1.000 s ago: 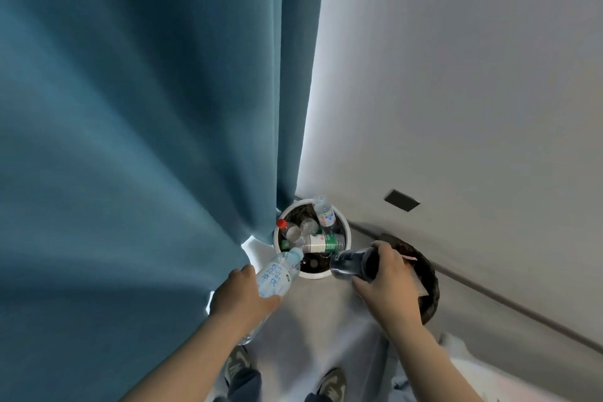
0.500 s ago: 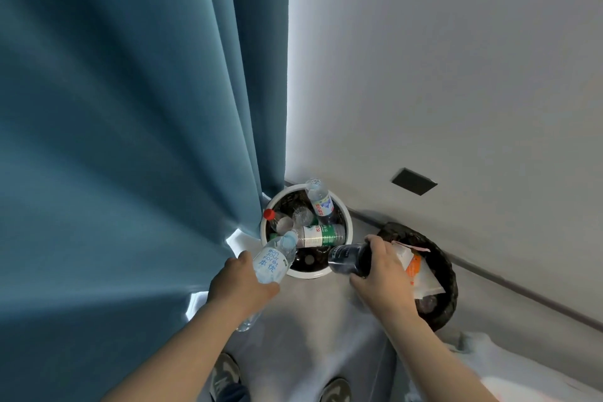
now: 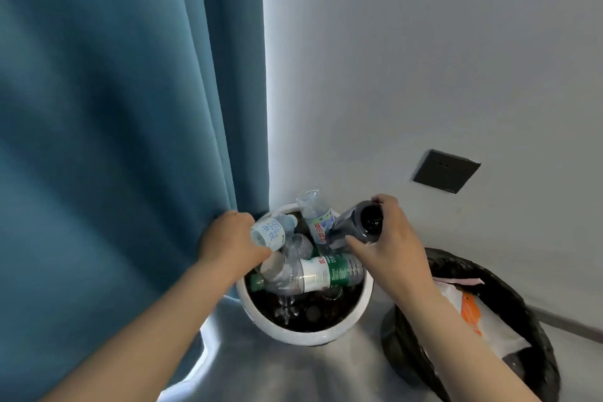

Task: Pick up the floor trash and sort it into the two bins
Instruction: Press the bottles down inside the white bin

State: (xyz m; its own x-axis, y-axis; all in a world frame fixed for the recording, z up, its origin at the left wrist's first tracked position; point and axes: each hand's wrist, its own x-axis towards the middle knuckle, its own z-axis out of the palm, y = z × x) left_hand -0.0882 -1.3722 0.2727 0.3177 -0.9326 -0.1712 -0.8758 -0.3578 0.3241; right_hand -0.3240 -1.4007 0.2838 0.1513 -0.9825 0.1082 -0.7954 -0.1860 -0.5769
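Observation:
A white round bin stands in the corner, holding several plastic bottles, among them a green-labelled one lying across the top. My left hand grips a clear bottle with a pale blue label over the bin's left side, its neck pointing into the bin. My right hand grips a dark bottle over the bin's right side, base toward me. To the right stands a black-lined bin with white and orange paper or wrappers inside.
A teal curtain hangs on the left, touching the white bin. A pale wall with a dark socket plate rises behind both bins. Grey floor lies in front.
Both hands have moved forward with their bottles and are now over the white bin's mouth. The camera has come lower and closer to the bins.

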